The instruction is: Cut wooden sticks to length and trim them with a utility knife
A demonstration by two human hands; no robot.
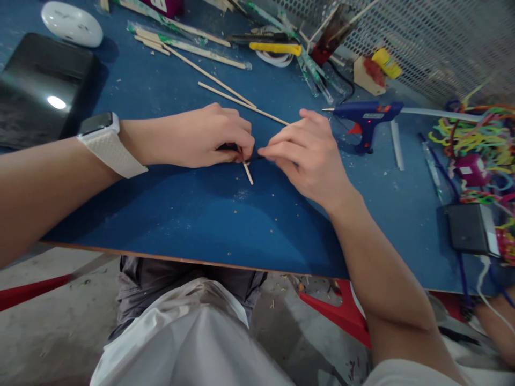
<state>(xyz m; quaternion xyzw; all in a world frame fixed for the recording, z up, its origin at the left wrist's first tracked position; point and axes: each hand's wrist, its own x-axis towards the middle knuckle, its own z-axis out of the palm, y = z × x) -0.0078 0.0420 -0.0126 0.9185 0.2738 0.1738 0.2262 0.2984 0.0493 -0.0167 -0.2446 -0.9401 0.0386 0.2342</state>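
Note:
Over the middle of the blue table (pixel 201 225), my left hand (pixel 205 136) pinches a short thin wooden stick (pixel 248 174), whose pale end sticks out below the fingertips. Just to its right is my right hand (pixel 308 155), with thumb and index fingertip together; whatever they hold, if anything, is too small to make out. Beyond both hands lie long wooden sticks (pixel 225 95), one of them running to behind my right hand. A blue glue gun (pixel 368 115) stands to the right, its nozzle pointing left, with a clear glue stick in its back.
At the left are a black box-like device (pixel 44 86) and a white oval case (pixel 72 24). Wrapped stick bundles (pixel 201 52) and a yellow cutter (pixel 276 49) lie at the back. Colourful strings (pixel 470 134), a black adapter (pixel 469 229) and another person's arm (pixel 497 321) are on the right.

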